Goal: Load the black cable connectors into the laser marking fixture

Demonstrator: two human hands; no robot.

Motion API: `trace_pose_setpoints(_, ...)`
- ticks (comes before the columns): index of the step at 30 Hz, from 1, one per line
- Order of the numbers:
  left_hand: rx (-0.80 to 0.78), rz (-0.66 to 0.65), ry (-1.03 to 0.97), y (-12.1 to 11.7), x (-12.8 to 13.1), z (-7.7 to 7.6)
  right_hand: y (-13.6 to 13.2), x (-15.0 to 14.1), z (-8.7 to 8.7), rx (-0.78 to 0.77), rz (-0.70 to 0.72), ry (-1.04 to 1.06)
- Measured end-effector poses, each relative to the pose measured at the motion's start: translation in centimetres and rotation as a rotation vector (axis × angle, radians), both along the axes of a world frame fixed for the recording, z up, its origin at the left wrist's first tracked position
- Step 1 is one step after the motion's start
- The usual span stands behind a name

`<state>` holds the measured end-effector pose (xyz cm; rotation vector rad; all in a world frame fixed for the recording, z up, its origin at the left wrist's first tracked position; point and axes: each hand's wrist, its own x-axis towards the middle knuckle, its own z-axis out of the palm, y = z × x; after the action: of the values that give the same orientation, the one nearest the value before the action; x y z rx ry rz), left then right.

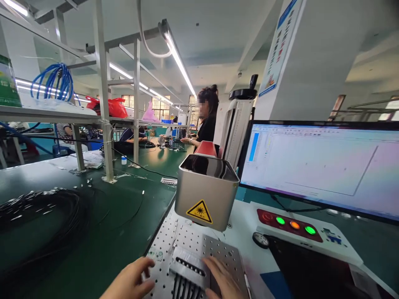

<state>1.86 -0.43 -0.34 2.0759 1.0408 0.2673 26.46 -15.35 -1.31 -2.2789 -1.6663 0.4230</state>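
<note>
Head view: my left hand (132, 279), fingers loosely curled, thumb apart, nothing held, just left of slotted metal fixture (189, 265). My right hand (222, 278), fingers extended, fingertips at fixture's right edge. Black cables (184, 287) run from fixture, between both hands' fingers. Laser marking head (206, 189) above, beyond fingertips.

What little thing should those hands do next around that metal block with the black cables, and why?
Probably ease both hands back. The cables run into the metal block, where small metal ends appear lined up in its slot. The left hand is clear of it, the right hand by its edge, and a warning-marked machine head looms just beyond.
</note>
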Motion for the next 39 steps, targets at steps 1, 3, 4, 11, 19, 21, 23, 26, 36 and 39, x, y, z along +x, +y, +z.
trace_pose_setpoints(1, 0.06, -0.055, 0.029, -0.5, 1.8, -0.3, 0.5, -0.6, 0.7, -0.042, 0.028, -0.007)
trace_pose_setpoints(3, 0.169, -0.063, 0.112, -1.6, 4.8, -0.9, 1.2, -1.4, 1.6, -0.084, 0.057, -0.018)
trace_pose_setpoints(4, 0.205, -0.062, 0.141, -2.2, 5.9, -1.1, 1.4, -1.6, 1.8, -0.099, 0.065, -0.031)
trace_pose_setpoints(11, 0.168, 0.082, 0.002, -3.3, 8.2, -2.8, 2.0, -1.5, 0.4, -0.032, 0.096, -0.116)
trace_pose_setpoints(19, -0.356, 0.375, -0.581, 0.1, 6.2, -2.1, 5.0, -3.6, -3.8, 0.486, 0.138, -0.107)
trace_pose_setpoints(21, -0.401, 0.316, -0.605, 0.5, 5.4, -1.0, 5.5, -4.4, -4.6, 0.527, 0.138, -0.064)
trace_pose_setpoints(23, -0.369, 0.237, -0.624, 0.4, 4.7, 0.4, 5.9, -5.2, -5.0, 0.53, 0.117, -0.016)
trace_pose_setpoints(26, -0.025, 0.115, -0.491, -0.7, 4.1, 2.0, 6.0, -5.8, -5.0, 0.53, 0.137, 0.094)
trace_pose_setpoints(36, 1.237, -0.305, -0.198, -3.7, 2.5, -3.7, 3.9, -5.6, -2.0, 0.587, 0.516, -0.108)
trace_pose_setpoints(39, 1.298, -0.235, -0.217, -4.0, 2.3, -5.1, 4.4, -6.0, -3.9, 0.747, 0.573, -0.281)
